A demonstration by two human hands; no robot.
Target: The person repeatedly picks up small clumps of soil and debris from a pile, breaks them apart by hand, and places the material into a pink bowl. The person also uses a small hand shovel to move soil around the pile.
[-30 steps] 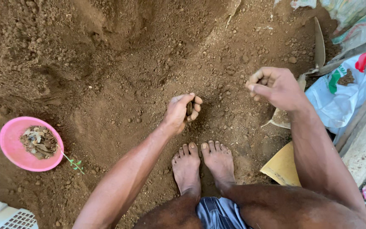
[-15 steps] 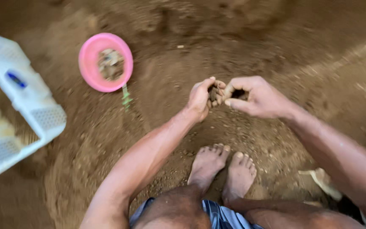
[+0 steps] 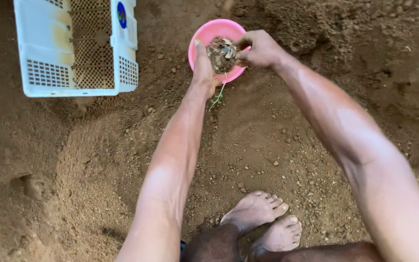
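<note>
Both hands meet over the pink bowl [image 3: 204, 36] at the far middle: left hand [image 3: 202, 68] flat and open at its left rim, right hand [image 3: 259, 48] pinched on debris [image 3: 220, 48] inside it.

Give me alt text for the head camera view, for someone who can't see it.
Both hands reach over a pink bowl of dirt-caked debris on bare soil: the left hand at its rim, the right hand pinching at the debris. A white plastic crate sits left of the bowl; bare feet show below.
</note>
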